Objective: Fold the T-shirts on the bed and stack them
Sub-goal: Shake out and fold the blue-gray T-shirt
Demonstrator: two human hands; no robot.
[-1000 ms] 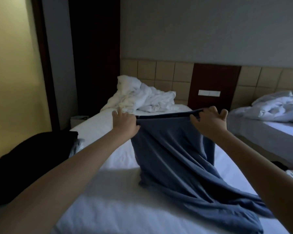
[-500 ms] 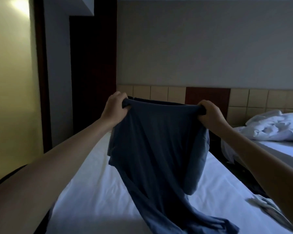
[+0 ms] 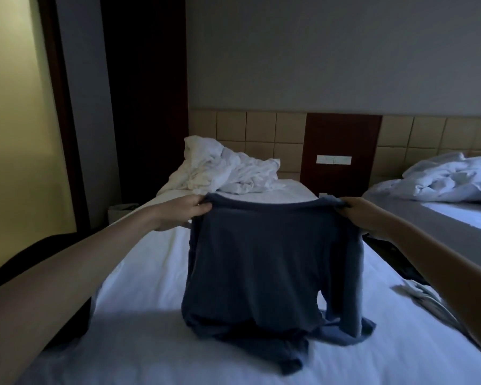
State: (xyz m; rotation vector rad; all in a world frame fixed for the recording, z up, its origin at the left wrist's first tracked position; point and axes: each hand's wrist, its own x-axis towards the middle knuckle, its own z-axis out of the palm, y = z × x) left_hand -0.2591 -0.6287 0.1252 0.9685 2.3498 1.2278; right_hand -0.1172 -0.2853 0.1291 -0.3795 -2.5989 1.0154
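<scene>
A dark blue T-shirt (image 3: 264,262) hangs spread between my hands over the white bed (image 3: 139,276). My left hand (image 3: 182,211) grips its top left corner and my right hand (image 3: 358,211) grips its top right corner. The shirt's upper edge is stretched level; its lower part bunches on the sheet near the front. A pale garment (image 3: 422,298) lies at the bed's right edge, partly hidden by my right forearm.
A crumpled white duvet (image 3: 222,169) is heaped at the head of the bed. A dark cloth (image 3: 72,326) lies by the bed's left edge under my left arm. A second bed (image 3: 433,218) with rumpled bedding stands to the right across a narrow gap.
Both hands came down from the raised position, lowering the blue shirt so its lower part now rests bunched on the sheet. The camera view tilted back down toward the bed.
</scene>
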